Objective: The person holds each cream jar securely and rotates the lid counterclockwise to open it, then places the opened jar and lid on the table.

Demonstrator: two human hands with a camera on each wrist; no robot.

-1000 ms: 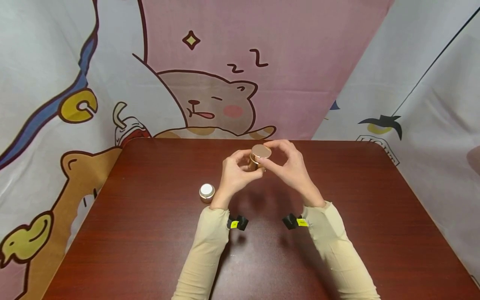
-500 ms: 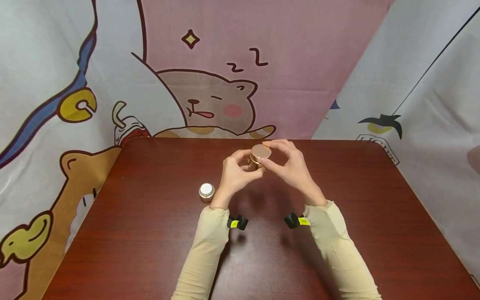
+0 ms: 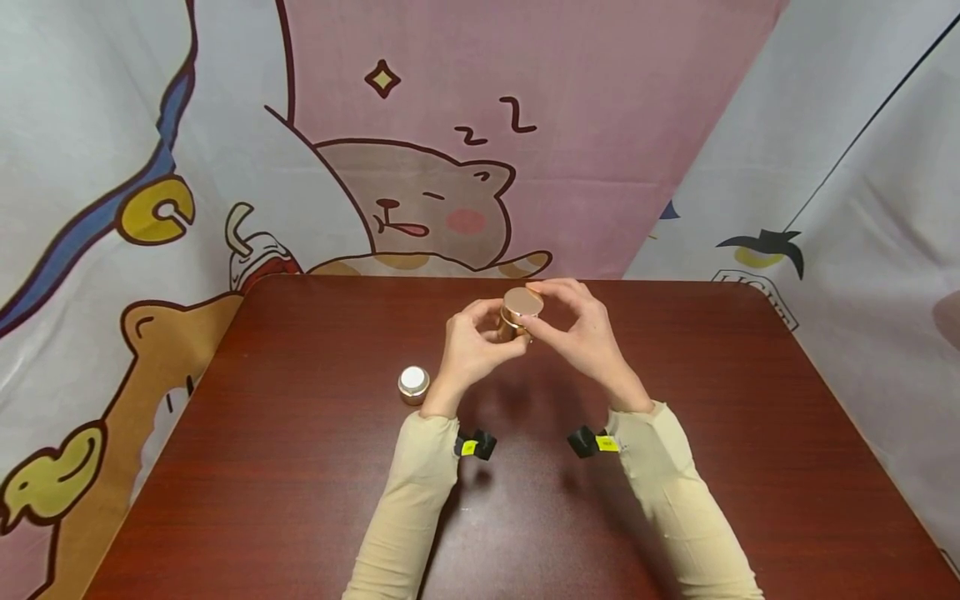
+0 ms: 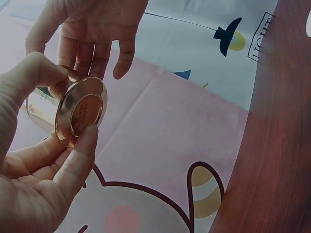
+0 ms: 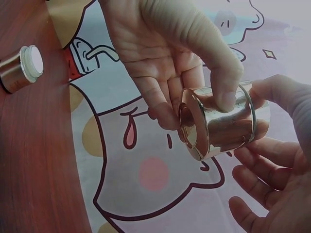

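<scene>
Above the far part of the table, both hands hold a shiny gold cosmetic jar (image 3: 513,327). My left hand (image 3: 471,343) grips the lower body between thumb and fingers. From the other side my right hand (image 3: 585,327) pinches the flat rose-gold lid (image 3: 522,302), thumb near and forefinger behind. A thin seam between lid and body shows in the right wrist view. The round base (image 4: 86,114), with raised lettering, faces the left wrist camera. A second gold jar (image 3: 413,385) with a white top stands on the table, left of my left wrist.
The dark red-brown wooden table (image 3: 315,500) runs to a rounded far edge just beyond the hands. Cartoon-printed cloth (image 3: 600,150) hangs behind it and at both sides. Black wrist cameras (image 3: 480,445) with yellow labels sit inside both cuffs.
</scene>
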